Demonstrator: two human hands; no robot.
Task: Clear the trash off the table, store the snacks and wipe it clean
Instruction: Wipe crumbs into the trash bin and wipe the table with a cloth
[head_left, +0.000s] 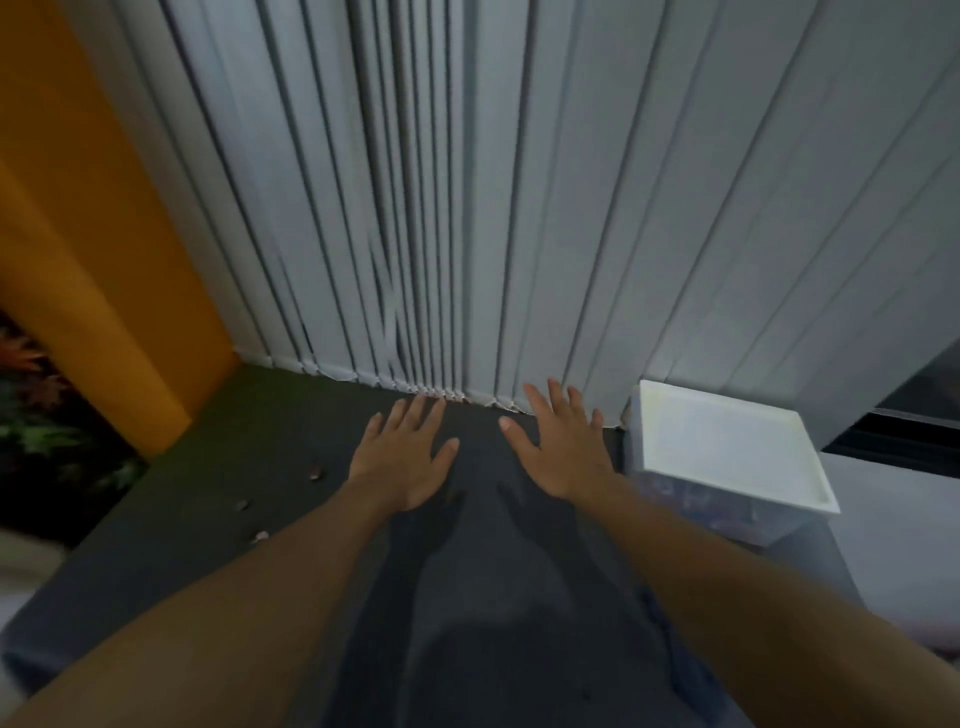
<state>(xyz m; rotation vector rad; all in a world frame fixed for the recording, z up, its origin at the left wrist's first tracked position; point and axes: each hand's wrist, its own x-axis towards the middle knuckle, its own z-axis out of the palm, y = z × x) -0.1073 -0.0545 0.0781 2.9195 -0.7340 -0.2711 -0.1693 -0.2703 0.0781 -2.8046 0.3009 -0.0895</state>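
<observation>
Both my arms stretch forward over a dark grey carpeted floor (218, 467). My left hand (402, 460) is open, palm down, fingers spread, holding nothing. My right hand (558, 447) is open too, palm down, fingers apart, a little to the right of the left one. A clear plastic storage box with a white lid (727, 447) stands just right of my right hand, not touched; its contents are blurred. A few small scraps (316, 473) lie on the floor left of my left arm. No table is in view.
Grey vertical blinds (467, 208) hang straight ahead, reaching the floor just beyond my fingertips. An orange wall (93, 260) stands at the left, with leafy plants (31, 405) beside it. A dark window edge (909, 415) and pale surface sit at the right.
</observation>
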